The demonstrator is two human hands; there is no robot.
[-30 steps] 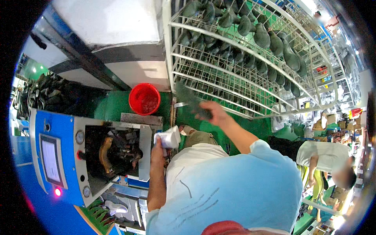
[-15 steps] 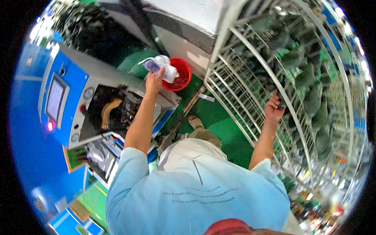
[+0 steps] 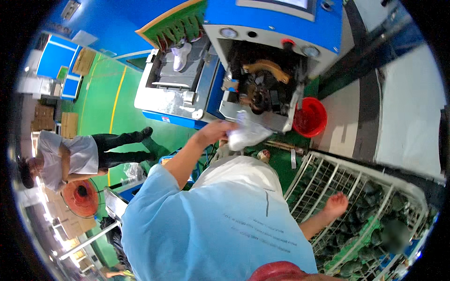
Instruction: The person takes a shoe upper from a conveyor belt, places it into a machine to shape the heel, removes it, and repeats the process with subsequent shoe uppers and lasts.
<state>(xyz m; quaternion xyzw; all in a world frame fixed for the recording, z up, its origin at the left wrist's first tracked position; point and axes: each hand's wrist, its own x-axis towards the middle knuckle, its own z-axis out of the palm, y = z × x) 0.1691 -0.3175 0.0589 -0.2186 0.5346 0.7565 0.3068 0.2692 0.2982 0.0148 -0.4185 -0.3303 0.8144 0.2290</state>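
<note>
From where I stand, the wearer's light blue shirt (image 3: pixel 211 234) shows a few lines of small dark print with a dark stroke above them. A small sticker (image 3: pixel 166 119) sits on the bench's blue edge, too small to read, and the screen (image 3: pixel 276 3) on the blue machine (image 3: pixel 220 11) is cut off by the upper edge of the view.

The floor (image 3: pixel 98 112) is green with a yellow line (image 3: pixel 118 100) along it. The bench (image 3: pixel 143 96) is white with a dark grey top, and a white shoe (image 3: pixel 180 56) lies there. Off to the left, 1 person (image 3: pixel 79 157) in a white top stands near a round red fan (image 3: pixel 80 199).

The machine has 2 round gauges, and its open hollow holds a curved brown piece (image 3: pixel 267 69) among dark parts. Beside it on the floor is a red bucket (image 3: pixel 323 112); its contents are unclear. The white wire rack (image 3: pixel 349 167) holds many dark shoe-like shapes (image 3: pixel 397 201).

The left hand (image 3: pixel 218 131) has its grip closed on a blurred white piece (image 3: pixel 248 135), in front of the machine's hollow. The right hand (image 3: pixel 336 204) is over the rack, fingers curled; I can't tell whether its grip holds anything.
</note>
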